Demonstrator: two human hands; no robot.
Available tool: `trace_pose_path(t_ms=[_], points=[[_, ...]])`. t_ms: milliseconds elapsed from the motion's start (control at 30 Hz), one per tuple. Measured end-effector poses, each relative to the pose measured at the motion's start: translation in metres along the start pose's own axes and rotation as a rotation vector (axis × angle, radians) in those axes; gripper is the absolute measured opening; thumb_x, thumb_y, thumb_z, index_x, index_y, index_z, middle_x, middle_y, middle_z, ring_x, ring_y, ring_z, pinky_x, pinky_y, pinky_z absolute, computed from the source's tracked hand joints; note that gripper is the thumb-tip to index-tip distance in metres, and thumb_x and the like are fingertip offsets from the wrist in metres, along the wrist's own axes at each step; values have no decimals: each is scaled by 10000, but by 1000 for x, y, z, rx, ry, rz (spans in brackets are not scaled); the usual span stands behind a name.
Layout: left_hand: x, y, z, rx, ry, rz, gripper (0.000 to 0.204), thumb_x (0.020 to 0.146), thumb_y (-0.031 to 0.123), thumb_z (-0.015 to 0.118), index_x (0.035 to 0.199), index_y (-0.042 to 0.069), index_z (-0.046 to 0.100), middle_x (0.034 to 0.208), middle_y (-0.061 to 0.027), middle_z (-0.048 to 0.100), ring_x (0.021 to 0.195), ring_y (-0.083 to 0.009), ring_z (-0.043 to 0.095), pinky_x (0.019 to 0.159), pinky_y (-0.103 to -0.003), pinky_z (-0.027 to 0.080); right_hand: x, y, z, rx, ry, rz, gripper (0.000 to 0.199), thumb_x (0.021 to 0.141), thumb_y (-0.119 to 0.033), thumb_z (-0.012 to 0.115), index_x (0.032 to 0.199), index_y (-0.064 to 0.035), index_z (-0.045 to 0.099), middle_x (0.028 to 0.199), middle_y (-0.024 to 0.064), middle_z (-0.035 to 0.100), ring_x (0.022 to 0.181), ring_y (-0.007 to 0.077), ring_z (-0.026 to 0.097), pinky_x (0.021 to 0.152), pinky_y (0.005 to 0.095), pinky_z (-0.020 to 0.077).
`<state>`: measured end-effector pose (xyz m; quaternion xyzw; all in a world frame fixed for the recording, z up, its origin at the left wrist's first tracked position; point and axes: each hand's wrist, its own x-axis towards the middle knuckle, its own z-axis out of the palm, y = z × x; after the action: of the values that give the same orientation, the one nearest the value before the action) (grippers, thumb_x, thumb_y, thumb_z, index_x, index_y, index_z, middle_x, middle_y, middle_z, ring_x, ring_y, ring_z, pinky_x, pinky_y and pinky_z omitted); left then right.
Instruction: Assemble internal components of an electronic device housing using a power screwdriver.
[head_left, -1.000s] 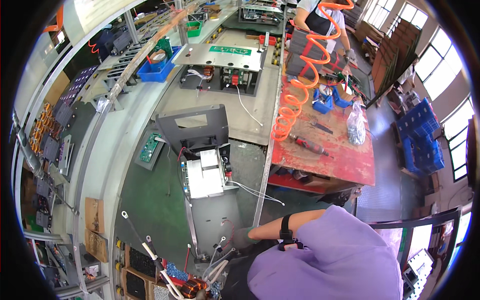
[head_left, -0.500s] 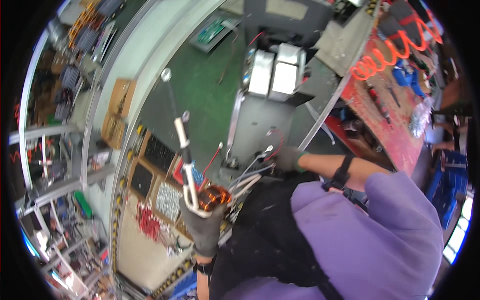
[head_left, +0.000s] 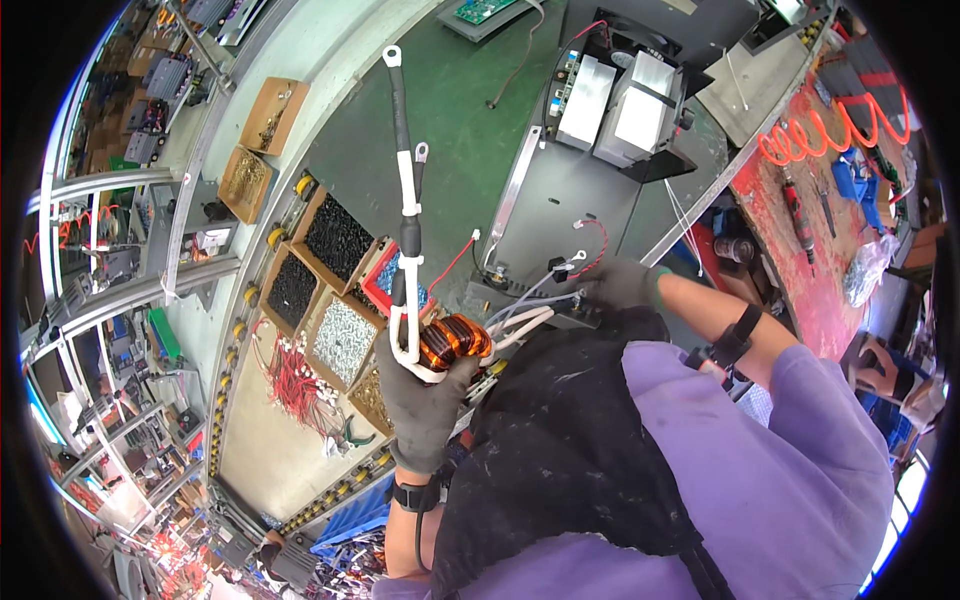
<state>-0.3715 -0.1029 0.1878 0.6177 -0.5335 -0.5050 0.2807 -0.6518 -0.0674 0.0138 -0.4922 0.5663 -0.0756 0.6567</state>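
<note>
My left hand (head_left: pixel 425 405), in a grey glove, is closed around a ring-shaped coil (head_left: pixel 452 343) wound with copper wire. From the coil a thick white cable (head_left: pixel 409 235) with black sleeving points away from me, ending in a ring lug. More white cable leads (head_left: pixel 525 318) run from the coil toward my right hand (head_left: pixel 622 283). That gloved hand is curled at the near end of a grey metal chassis (head_left: pixel 555 230), beside thin leads with ring lugs; its fingertips and anything in them are hidden.
Parts boxes (head_left: pixel 345 340) hold black and silver hardware to the left, beside a bundle of red wires (head_left: pixel 298 385). Two silver blocks (head_left: pixel 632 115) sit in the chassis. Right of it, a red workbench (head_left: pixel 775 220) carries tools under a coiled orange hose (head_left: pixel 835 130).
The view has shifted, so the bench and chassis appear farther right and the picture is sharper. My left hand still grips the coil; my right hand remains at the chassis's near end.
</note>
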Motion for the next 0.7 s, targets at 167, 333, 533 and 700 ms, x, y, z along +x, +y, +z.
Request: trace_pose_path(t_ms=[167,333,533,700], points=[[12,9,-4,23,-83,28,558,669,-39,747,1155,17,477,987,-63,574,924,-151,592,826,-284,489,-74,-75,-52,233,-193,-216,321,887,-240,591,1126,-27,614,830,60,646,671,160,579,627,301,499],[46,40,20,216,-456,609,568,675,66,777,1200,88,562,995,-102,639,843,-243,648,721,-329,518,-59,-114,-38,-313,29,-731,497,791,-175,707,1240,-49,534,1161,88,591,991,205,586,848,326,488],[83,29,45,186,-596,742,635,711,351,758,1243,97,524,1081,-111,603,970,-311,606,833,-417,488,-55,-78,-16,323,37,-599,496,884,-189,652,1323,-60,461,1270,92,537,1204,188,482,1021,329,400],[86,-54,68,568,-715,419,548,775,344,682,1252,116,540,1190,-83,588,1103,-306,557,962,-397,433,-41,-61,-31,136,359,-353,294,914,-307,597,1043,-43,586,847,61,613,759,170,590,673,334,483]])
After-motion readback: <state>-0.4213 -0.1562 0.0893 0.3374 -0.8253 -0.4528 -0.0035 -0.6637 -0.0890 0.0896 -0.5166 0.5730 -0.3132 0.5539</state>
